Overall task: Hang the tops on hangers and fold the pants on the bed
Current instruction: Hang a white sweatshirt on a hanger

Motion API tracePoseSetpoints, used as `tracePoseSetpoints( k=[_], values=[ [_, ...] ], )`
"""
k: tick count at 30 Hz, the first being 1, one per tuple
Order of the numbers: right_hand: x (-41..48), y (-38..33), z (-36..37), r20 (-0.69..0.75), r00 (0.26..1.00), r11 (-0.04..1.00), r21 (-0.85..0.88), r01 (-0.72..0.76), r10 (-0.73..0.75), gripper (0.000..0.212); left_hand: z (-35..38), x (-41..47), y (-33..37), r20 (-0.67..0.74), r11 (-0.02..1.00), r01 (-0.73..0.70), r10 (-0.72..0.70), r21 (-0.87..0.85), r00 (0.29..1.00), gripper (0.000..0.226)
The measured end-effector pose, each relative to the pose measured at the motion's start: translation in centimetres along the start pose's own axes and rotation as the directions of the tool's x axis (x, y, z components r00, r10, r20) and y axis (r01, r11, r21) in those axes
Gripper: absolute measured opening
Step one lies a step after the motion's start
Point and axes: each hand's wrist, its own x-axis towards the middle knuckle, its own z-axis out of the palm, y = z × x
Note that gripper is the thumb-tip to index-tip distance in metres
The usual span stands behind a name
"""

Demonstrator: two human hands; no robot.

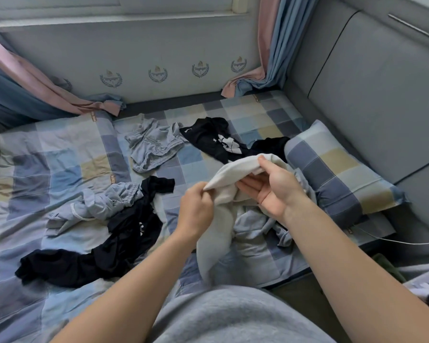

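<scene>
Both hands were up over the bed [59, 149] when I looked: my left hand [196, 209] was pinched shut on one edge of a white garment [218, 219], and my right hand [270, 186] gripped a fold higher up, thumb on top and fingers cupped beneath. It hung between them in a limp bunch, its tail drooping toward my lap, above a crumpled light blue piece [258, 226]. I could not tell whether it was a top or pants; no collar or waistband showed. It looked light, soft and floppy, so I judged it would not hold a shape and would need taking by a seam or hem, at two points well apart, to shake it open. Around it lay black clothes [124, 233], more black ones [213, 139] near the pillow [332, 164], grey shorts [154, 144] and another blue bundle [104, 204], all unfolded. I saw no hangers.
</scene>
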Motion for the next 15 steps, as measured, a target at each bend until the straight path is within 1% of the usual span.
tracePoseSetpoints(
  k=[3,5,6,7,9,10,12,13,14,15],
  values=[
    [0.8,-0.4,-1.3,-0.077,0.997,0.997,-0.075,0.010,-0.016,0.028,-1.7,1.1,1.0,-0.152,0.988,-0.018,-0.006,-0.152,0.988,0.028],
    [1.7,-0.9,-2.4,-0.132,0.991,1.000,-0.014,0.026,-0.028,0.025,-3.2,1.8,1.6,-0.213,0.978,0.003,-0.048,-0.207,0.976,0.029],
    [2.2,-1.0,-3.1,-0.149,0.988,0.999,0.031,0.036,-0.031,0.024,-3.9,2.1,1.8,-0.217,0.973,0.026,-0.077,-0.229,0.973,0.030],
    [2.7,-1.0,-3.9,-0.160,0.987,0.997,0.060,0.045,-0.035,0.026,-4.6,2.4,1.9,-0.201,0.964,0.052,-0.107,-0.261,0.974,0.030],
    [3.5,-0.4,-5.1,-0.164,0.985,0.998,0.033,0.058,-0.052,0.033,-5.8,2.7,1.9,-0.117,0.918,0.112,-0.168,-0.380,0.979,0.028],
    [3.8,0.2,-5.6,-0.163,0.984,0.997,-0.021,0.068,-0.070,0.042,-6.3,2.7,2.1,-0.066,0.882,0.137,-0.186,-0.452,0.980,0.027],
    [3.7,1.5,-5.8,-0.162,0.978,0.976,-0.193,0.103,-0.135,0.060,-7.2,2.5,2.6,0.020,0.811,0.168,-0.190,-0.560,0.982,0.030],
    [3.3,2.2,-5.7,-0.132,0.975,0.947,-0.290,0.135,-0.179,0.065,-7.5,2.4,3.0,0.057,0.785,0.176,-0.177,-0.593,0.983,0.033],
    [2.9,2.9,-5.4,-0.056,0.976,0.908,-0.382,0.172,-0.208,0.070,-7.7,2.3,3.3,0.089,0.766,0.179,-0.158,-0.617,0.983,0.036],
    [2.4,3.6,-5.1,0.052,0.978,0.862,-0.465,0.203,-0.202,0.076,-7.8,2.2,3.8,0.117,0.753,0.181,-0.138,-0.632,0.983,0.038]
  ],
)
